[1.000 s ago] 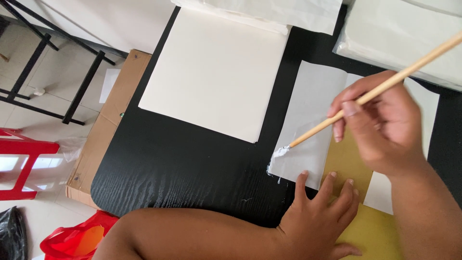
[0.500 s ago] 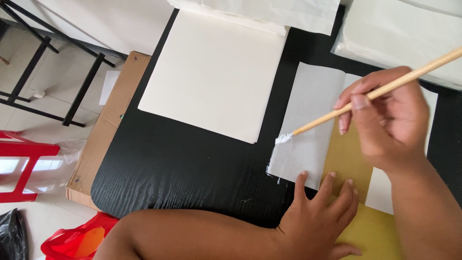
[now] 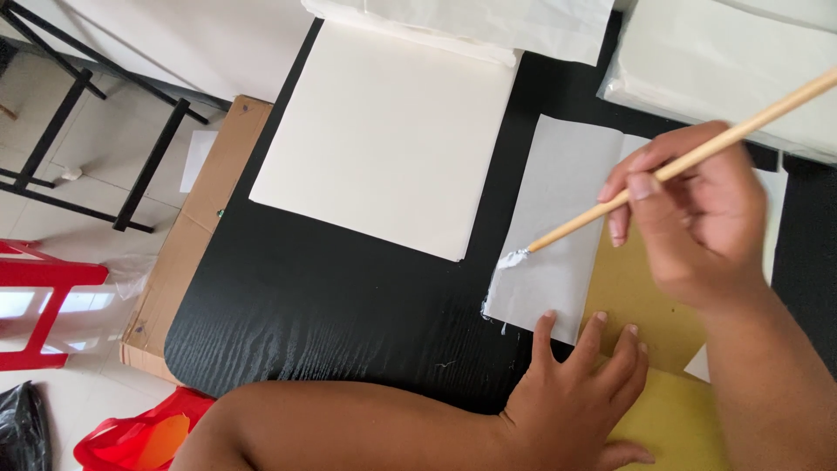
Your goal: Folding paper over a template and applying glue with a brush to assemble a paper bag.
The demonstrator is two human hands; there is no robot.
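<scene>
Soft, even daylight fills the scene, bright on the white sheets point(image 3: 392, 139), which lose detail near the top edge. The black table point(image 3: 331, 305) shows a dull sheen on its grain. Shadows are faint; focus is sharp, with no visible blur.

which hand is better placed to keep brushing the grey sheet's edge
Right. The right hand already holds the brush, its tip at the grey sheet's left edge. The left hand lies flat, pinning the sheets.

Bare black tabletop point(image 3: 331, 314) free lower left; cream sheet point(image 3: 392, 139) above; paper stacks point(image 3: 724, 61) crowd far edge.
</scene>
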